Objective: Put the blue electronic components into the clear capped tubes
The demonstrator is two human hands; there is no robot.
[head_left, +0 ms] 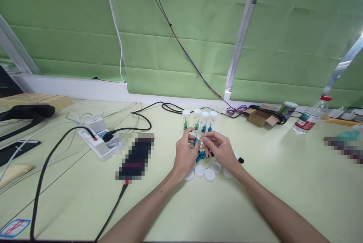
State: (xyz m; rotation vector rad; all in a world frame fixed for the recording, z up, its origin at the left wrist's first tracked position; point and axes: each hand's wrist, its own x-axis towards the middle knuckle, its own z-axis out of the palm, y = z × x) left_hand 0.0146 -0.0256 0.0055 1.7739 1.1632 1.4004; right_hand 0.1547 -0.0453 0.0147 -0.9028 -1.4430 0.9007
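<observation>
In the middle of the table my left hand (186,151) is closed on a small blue part (195,141) with a thin wire-like stem. My right hand (219,145) meets it from the right in a pinch, its fingertips at a thin piece too small to name. More small blue parts (201,154) lie below the fingers, partly hidden. Just behind the hands stand several clear vials with white caps (205,114), with green and blue parts in or before them. Several round white lids (210,175) lie in front, near my wrists.
To the left are a blurred-out phone (137,156) on a cable and a white power strip (100,146) with black and white leads. An open cardboard box (258,117), a can (288,109) and a water bottle (310,117) stand at the back right. A green curtain (176,65) hangs behind.
</observation>
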